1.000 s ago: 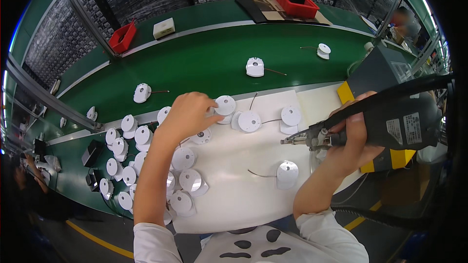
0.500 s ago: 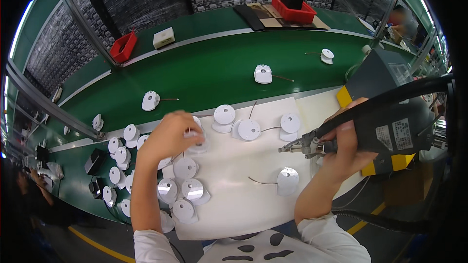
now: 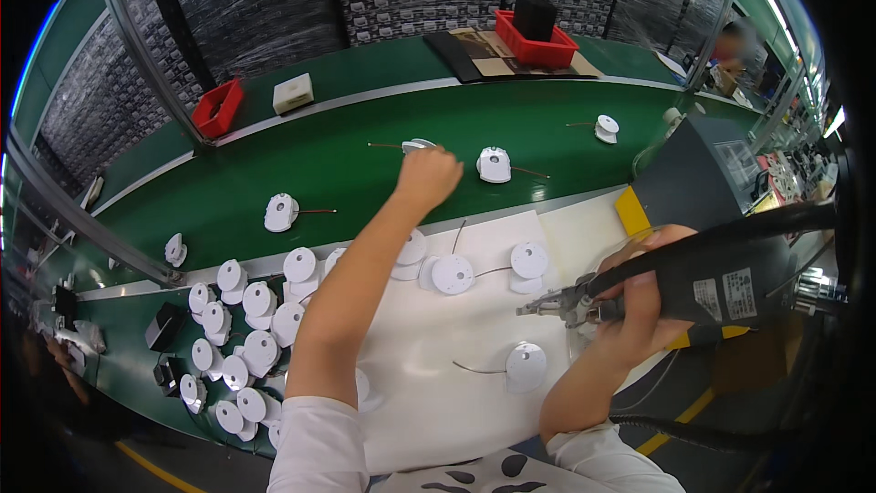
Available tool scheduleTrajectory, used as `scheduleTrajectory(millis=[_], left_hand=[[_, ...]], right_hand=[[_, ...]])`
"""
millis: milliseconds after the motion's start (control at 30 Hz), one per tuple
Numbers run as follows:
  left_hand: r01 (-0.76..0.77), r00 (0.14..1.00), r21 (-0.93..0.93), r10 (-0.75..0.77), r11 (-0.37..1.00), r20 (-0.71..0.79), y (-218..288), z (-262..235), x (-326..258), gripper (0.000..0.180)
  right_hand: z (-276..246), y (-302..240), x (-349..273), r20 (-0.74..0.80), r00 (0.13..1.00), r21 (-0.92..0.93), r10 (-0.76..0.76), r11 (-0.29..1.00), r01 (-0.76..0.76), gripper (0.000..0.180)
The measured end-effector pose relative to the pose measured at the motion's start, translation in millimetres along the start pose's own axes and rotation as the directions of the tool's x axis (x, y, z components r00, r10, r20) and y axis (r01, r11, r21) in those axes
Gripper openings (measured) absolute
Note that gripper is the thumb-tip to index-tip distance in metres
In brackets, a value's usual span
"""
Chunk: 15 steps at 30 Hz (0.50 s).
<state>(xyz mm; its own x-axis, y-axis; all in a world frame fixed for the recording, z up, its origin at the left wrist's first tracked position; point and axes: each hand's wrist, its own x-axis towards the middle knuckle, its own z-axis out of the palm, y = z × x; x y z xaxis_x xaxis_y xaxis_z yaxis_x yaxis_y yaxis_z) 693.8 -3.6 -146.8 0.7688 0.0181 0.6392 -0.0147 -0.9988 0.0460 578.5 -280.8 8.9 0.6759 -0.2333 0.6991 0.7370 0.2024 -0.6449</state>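
Observation:
My left hand (image 3: 429,180) reaches over the green belt, knuckles up and fingers curled. From beyond its fingers shows a white round part (image 3: 418,143) with a thin wire; the grasp itself is mostly hidden. On the right, my right hand (image 3: 643,301) is wrapped round a dark handheld power tool (image 3: 721,288) with a metal nozzle. Its tip points left over a pale work surface (image 3: 456,338). A white round part (image 3: 526,366) with a wire lies on that surface below the tip. Others, including one white part (image 3: 529,260), lie farther back, partly covered by my left forearm.
Many more white parts (image 3: 260,351) crowd the left side. Several stand spaced along the green belt (image 3: 365,173). Beyond it are a red bin (image 3: 538,50), a smaller red bin (image 3: 217,110) and a whitish box (image 3: 293,93). A grey machine (image 3: 703,164) stands at right. Another person works at far right.
My left hand has moved from the white parts on the pale surface forward and right, over the belt, where a white part now shows at its fingers. My right hand keeps its hold.

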Motion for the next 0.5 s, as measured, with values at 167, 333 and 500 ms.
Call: scheduleTrajectory(millis=[167,333,500], left_hand=[[-0.108,0.952,-0.112,0.135,0.988,0.276,70,35,28,0.017],[-0.198,0.911,-0.013,0.189,0.980,0.367,89,62,40,0.017],[-0.317,0.874,0.086,0.257,0.944,0.412,89,59,51,0.013]], right_hand=[[-14,12,4,0.149,0.988,0.001,-0.036,0.999,0.036,0.032],[-1,7,5,0.050,0.998,-0.061,-0.040,0.997,0.043,0.031],[-16,15,3,0.062,0.997,-0.070,-0.049,0.996,0.054,0.029]])
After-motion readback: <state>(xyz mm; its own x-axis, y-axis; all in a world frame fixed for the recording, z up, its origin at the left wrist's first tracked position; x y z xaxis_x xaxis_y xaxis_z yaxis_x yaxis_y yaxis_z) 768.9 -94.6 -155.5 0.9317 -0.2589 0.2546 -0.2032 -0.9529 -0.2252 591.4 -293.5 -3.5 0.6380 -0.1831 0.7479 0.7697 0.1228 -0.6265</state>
